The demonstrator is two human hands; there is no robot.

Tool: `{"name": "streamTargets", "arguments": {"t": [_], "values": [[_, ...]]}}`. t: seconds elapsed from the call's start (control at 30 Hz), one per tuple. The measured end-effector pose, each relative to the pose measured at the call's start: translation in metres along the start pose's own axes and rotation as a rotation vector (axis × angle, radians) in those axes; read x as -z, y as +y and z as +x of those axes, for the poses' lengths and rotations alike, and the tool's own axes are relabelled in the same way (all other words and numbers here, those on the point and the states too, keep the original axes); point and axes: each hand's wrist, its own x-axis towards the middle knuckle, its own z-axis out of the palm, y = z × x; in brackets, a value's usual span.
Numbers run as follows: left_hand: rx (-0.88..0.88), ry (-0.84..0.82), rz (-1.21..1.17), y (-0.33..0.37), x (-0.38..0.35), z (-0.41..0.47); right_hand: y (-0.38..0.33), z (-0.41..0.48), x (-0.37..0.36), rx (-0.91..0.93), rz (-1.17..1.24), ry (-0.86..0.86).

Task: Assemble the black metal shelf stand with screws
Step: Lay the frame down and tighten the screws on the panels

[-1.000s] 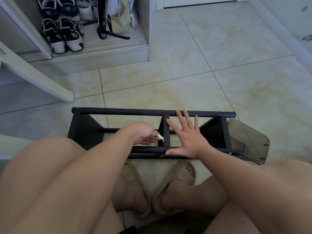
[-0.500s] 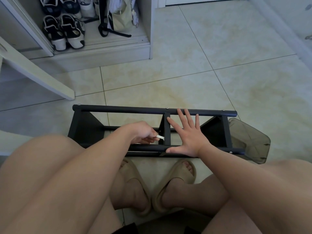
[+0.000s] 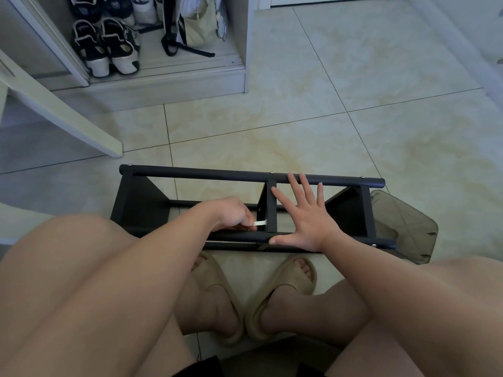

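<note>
The black shelf stand (image 3: 206, 174) lies on its side on the tiled floor (image 3: 353, 126), just ahead of the person's slippers (image 3: 288, 284). Its long rails run from 9 to 3 o'clock.

The left hand (image 3: 231, 213) reaches in from 8 o'clock. Its fingers are curled in a tight grip round a small pale metal key (image 3: 260, 223), whose tip meets the middle crossbar (image 3: 271, 205) low on its 9 o'clock face. The screw there is hidden, so I cannot tell whether the key sits fully in it.

The right hand (image 3: 304, 221) lies flat on the crossbar's 3 o'clock side, heel on the near rail and fingertips reaching the far rail. Its fingers are straight and spread. Its grip is wide open and holds nothing; it only presses down.

That flat press is probably the weak point. The tile looks smooth, so a hard turn of the key could slide or rock the stand. If the key is shallow or tilted in the screw, it may slip out, chew the head or bang the knuckles against the crossbar. A screw started crooked could bind in its thread. A smoky plastic panel (image 3: 405, 229) sits against the stand's 3 o'clock end and could be knocked if the stand shifts that way.
</note>
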Motion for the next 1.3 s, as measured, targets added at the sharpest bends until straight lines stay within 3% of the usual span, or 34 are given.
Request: {"name": "streamTargets", "arguments": {"t": [0.1,0.23,0.33,0.7,0.97,1.07,1.3], "values": [[-0.003,0.025,0.061,0.005,-0.002,-0.002,0.001,0.001,0.000,0.002,0.015,-0.003],[-0.013,0.108,0.311,0.018,-0.009,-0.003,0.008,0.012,0.004,0.023,0.038,0.010],[-0.013,0.175,0.339,0.026,-0.006,-0.001,0.014,0.032,0.012,0.059,0.029,0.014],[-0.041,0.531,-0.106,0.056,0.046,0.043,0.060,0.137,0.053,0.196,-0.041,0.003],[-0.050,0.919,-0.100,0.086,0.066,0.046,0.073,0.132,0.076,0.002,0.152,0.015],[-0.176,0.886,-0.045,0.104,0.049,0.042,0.097,0.097,0.087,-0.068,0.204,0.040],[-0.423,0.523,0.146,0.181,-0.031,0.042,0.176,-0.016,0.110,-0.262,0.174,0.113]]}}
